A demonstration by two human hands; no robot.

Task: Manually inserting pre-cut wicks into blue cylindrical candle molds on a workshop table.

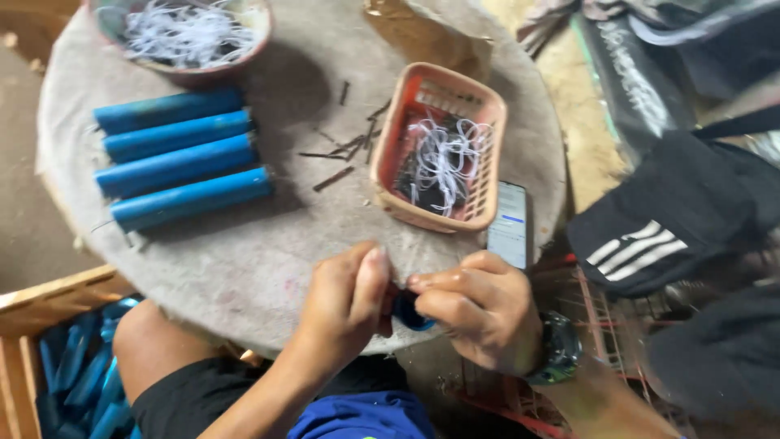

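Hands meet at the near edge of a round table (244, 260) covered in worn grey cloth. The left hand (345, 305) has its thumb and fingers pinched narrow on the end of a small blue tube (406, 311), and the right hand (479, 313) grips the same piece from the other side, fingers curled close around it. Most of the tube is hidden between the two hands, so only a dark blue bit shows, right at the table's rim. A dark watch (556, 349) sits on the right wrist.

Farther back on the table lie four long blue tubes (179, 158), side by side and roughly parallel, on the person's left. Beside them to the right stands an orange plastic basket (479, 106) holding a tangle of white strings (447, 154) over something dark. Between tubes and basket, short dark sticks (349, 146) are scattered loose on the cloth. A phone (509, 223) lies just beside the basket's near corner, at the table's edge. At the far side sits a round reddish bowl (260, 32) with more white strings in it. Down on the left, below the table, a wooden crate (32, 305) is filled with more blue tubes (81, 374). Dark clothing (682, 211) is heaped on the right
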